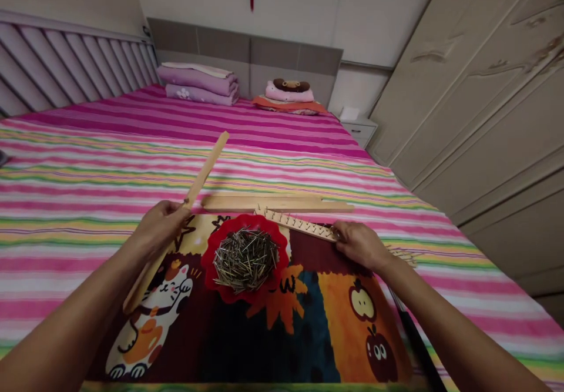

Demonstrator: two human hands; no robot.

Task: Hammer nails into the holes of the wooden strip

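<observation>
My left hand (162, 223) is closed around a long plain wooden strip (207, 168) that slants up and away over the bed. My right hand (359, 243) is closed on a second wooden strip (294, 223) studded with a row of nails, lying on the colourful cartoon mat (282, 321). Between the hands sits a red scalloped bowl (245, 258) heaped with small metal nails. More plain wooden strips (277, 203) lie flat just behind the bowl.
The mat rests on a bed with a pink striped cover (88, 168). Folded purple bedding (198, 83) and a pillow with a plush toy (289, 93) lie at the headboard. A wardrobe (484, 98) stands at the right, a white nightstand (359, 127) beside it.
</observation>
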